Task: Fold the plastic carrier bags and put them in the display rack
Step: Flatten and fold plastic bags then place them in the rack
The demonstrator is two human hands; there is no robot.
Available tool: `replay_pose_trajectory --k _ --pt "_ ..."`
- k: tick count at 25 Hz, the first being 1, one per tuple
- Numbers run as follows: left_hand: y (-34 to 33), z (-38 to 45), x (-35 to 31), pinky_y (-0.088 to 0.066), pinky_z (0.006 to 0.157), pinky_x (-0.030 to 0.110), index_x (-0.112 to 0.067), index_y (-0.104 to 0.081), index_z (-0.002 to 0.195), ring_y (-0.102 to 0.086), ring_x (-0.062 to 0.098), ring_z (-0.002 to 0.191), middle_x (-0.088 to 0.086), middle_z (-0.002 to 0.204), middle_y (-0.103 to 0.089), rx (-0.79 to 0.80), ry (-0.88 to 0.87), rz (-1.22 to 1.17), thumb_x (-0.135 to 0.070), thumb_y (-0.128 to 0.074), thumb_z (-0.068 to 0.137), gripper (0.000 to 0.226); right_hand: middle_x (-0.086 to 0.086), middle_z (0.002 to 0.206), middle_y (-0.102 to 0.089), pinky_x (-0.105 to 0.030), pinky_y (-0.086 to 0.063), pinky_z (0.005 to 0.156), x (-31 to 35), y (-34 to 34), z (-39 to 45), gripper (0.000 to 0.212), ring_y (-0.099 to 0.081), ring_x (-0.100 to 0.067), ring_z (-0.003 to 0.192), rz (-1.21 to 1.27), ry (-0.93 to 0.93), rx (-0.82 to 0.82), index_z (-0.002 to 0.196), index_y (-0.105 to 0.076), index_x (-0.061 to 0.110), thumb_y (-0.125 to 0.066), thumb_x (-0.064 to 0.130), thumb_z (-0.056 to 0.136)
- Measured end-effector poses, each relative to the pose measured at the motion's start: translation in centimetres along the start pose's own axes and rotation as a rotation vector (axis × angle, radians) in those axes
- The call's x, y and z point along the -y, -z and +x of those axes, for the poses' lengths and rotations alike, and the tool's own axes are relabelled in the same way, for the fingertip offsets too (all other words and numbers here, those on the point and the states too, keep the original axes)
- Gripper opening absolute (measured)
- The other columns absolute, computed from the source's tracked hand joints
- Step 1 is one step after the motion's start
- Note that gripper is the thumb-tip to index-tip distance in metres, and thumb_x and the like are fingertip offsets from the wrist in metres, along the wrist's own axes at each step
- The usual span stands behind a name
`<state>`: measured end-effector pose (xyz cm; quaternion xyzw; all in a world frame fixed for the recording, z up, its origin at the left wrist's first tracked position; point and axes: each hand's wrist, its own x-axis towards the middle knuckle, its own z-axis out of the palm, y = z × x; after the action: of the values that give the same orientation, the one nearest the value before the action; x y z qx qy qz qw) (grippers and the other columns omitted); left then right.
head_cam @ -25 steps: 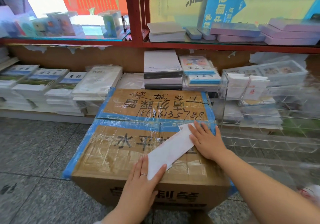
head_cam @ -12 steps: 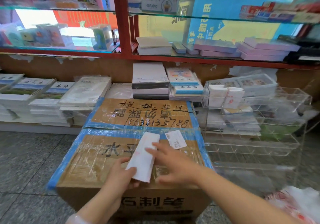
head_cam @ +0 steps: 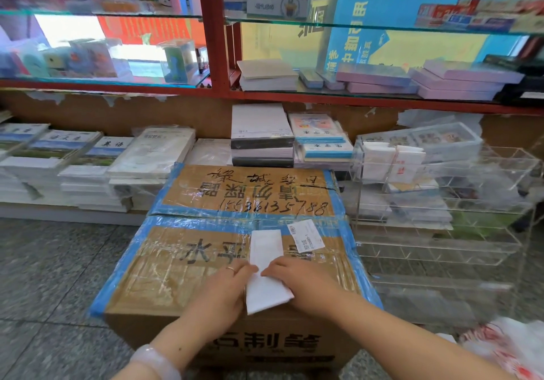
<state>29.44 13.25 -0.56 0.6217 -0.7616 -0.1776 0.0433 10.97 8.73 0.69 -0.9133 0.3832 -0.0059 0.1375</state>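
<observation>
Two hands, left [head_cam: 225, 288] and right [head_cam: 297, 281], pinch the bag [head_cam: 265, 267] on the box [head_cam: 164, 270], mid-fold; next, probably crease it, then rack [head_cam: 441, 232] at three o'clock.

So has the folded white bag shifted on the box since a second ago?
Yes. The folded bag has turned from slanting to nearly lengthwise, just left of the shipping label.
</observation>
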Motion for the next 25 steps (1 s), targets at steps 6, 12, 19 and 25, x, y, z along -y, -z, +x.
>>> replay_pose_trajectory --k 6,12,19,25 --pt "-0.9 1.9 0.3 -0.046 0.074 0.027 -0.038 -0.061 0.080 -0.058 0.007 0.083 -0.012 0.086 -0.063 -0.172 0.059 -0.636 -0.019 -0.059 0.091 0.022 0.000 0.090 -0.067 -0.027 -0.043 0.069 0.2 -0.2 0.3 0.018 -0.058 -0.015 0.081 0.499 -0.197 -0.112 0.093 -0.068 0.017 -0.054 0.028 0.094" --pt "-0.6 3.8 -1.4 -0.047 0.069 0.023 -0.027 -0.056 0.090 -0.059 0.012 0.083 -0.010 0.085 -0.060 -0.227 0.384 -0.714 -0.025 -0.045 0.098 0.015 -0.002 0.106 -0.064 -0.030 -0.049 0.078 0.3 -0.4 1.9 0.026 -0.060 -0.018 0.094 0.949 -0.648 -0.125 0.117 -0.060 0.011 -0.051 0.014 0.092" --pt "-0.6 5.9 -2.2 -0.034 0.056 0.026 -0.015 -0.055 0.070 -0.048 0.016 0.064 0.000 0.069 -0.053 -0.114 0.560 -0.397 -0.023 -0.045 0.092 0.025 0.000 0.148 -0.035 -0.031 -0.031 0.108 -1.2 0.8 2.4 0.059 -0.032 -0.017 0.136 0.445 -0.486 -0.372 0.150 -0.018 0.024 -0.046 0.025 0.098" --pt "-0.5 5.4 -2.1 -0.025 0.047 0.024 -0.015 -0.042 0.058 -0.038 0.010 0.052 -0.001 0.057 -0.044 -0.158 0.494 -0.386 -0.021 -0.047 0.092 0.035 0.008 0.159 -0.002 -0.037 0.017 0.112 -1.9 -1.0 5.5 0.088 0.008 -0.009 0.145 -0.010 0.007 0.042 0.151 -0.012 0.029 0.017 0.060 0.075"
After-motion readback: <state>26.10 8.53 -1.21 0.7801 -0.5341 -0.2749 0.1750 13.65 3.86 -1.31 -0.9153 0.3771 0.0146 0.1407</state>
